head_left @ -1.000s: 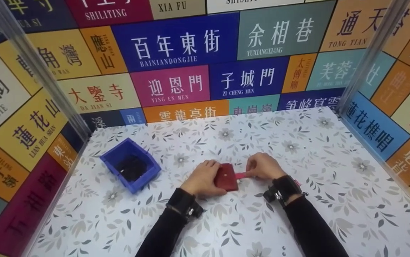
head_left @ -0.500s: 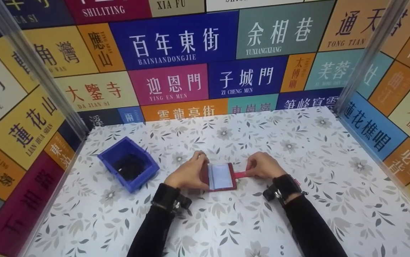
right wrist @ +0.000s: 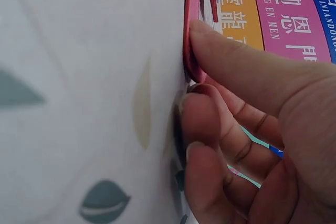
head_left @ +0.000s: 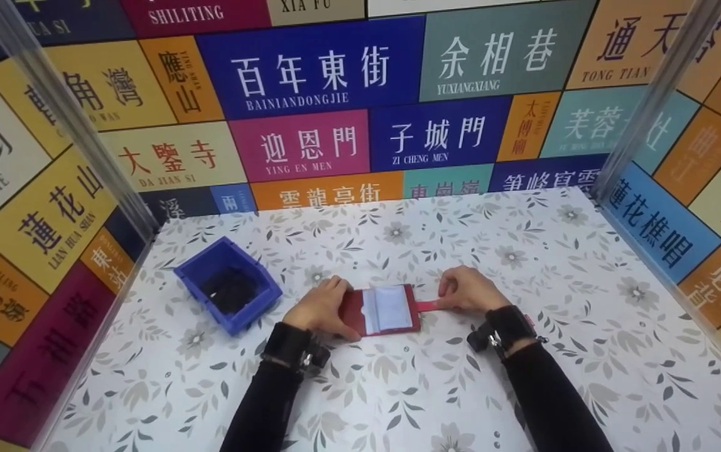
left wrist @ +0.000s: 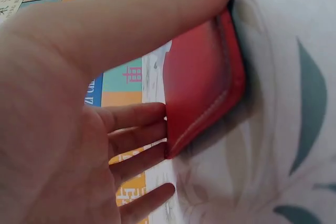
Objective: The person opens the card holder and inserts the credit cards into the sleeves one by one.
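Observation:
A small red card holder [head_left: 352, 309] lies spread on the table, with clear plastic sleeves [head_left: 392, 307] facing up on its right half. My left hand [head_left: 319, 306] holds the left cover, thumb at the near edge and fingers at the far edge. In the left wrist view, that red cover [left wrist: 202, 72] spans from thumb to fingertips, its corner slightly off the cloth. From the holder's right side sticks out a red strap [head_left: 426, 306], and my right hand [head_left: 470, 289] pinches its end. Close up, the right thumb presses on the strap [right wrist: 192, 30]; the index fingertip is partly hidden.
A blue plastic bin [head_left: 260, 306] stands to the left with dark items [head_left: 232, 292] inside, too dim to make out. A floral cloth [head_left: 461, 238] covers the table. Walls [head_left: 310, 69] with coloured street-name panels rise behind and at both sides.
The card holder was folded shut; my left hand has swung its cover over to the left, uncovering the clear sleeves. My right hand has stayed at the strap.

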Available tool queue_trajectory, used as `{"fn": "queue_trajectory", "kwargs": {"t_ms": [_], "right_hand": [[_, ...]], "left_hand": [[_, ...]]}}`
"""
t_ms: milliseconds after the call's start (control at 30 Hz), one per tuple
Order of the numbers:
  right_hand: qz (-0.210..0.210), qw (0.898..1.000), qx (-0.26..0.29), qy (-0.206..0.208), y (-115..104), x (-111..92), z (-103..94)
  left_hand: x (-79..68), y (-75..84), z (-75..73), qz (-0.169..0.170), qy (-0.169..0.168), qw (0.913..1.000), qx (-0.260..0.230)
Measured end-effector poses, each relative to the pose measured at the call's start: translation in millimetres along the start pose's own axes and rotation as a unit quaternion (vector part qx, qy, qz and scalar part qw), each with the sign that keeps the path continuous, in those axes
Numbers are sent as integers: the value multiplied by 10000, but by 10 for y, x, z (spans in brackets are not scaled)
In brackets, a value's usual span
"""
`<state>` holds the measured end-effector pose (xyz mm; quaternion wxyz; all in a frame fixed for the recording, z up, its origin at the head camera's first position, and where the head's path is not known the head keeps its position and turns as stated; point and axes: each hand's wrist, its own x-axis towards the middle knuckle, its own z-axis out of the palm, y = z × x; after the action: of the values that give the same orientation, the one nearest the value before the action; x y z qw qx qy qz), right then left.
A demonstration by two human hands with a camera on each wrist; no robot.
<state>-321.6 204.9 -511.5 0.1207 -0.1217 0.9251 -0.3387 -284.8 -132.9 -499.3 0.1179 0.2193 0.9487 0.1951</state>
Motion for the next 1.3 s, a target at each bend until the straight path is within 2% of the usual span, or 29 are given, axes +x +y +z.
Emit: {"fn": "queue_trajectory", "kwargs": {"t_ms": [300,600,700,800,933,1067,1133,1300], "right_hand": [[-49,10000,23,-29,74,-1,-98],[448,9979,431,-191,256,-53,-240],[472,9983,280,-186,261,-62,-262],[152,9997,-199,29,200,-64,-260],[-734,9949,-581,375,23,-64,-179],[-1522,9859,-688,125,-150,-67,-25],[-1683,9819,-859,-78,-196,-68,45],[-1542,9813,-1130,-239,-212,-64,141]], "left_hand": [[61,11,69,40,78,9995,-319],[129,119,195,269,128,9991,-301],[142,130,213,314,161,9990,-284],[141,135,221,280,157,9990,-302],[134,135,219,213,125,9991,-346],[140,125,210,312,158,9990,-280],[144,120,206,387,185,9988,-237],[138,110,212,418,220,9986,-247]]}}
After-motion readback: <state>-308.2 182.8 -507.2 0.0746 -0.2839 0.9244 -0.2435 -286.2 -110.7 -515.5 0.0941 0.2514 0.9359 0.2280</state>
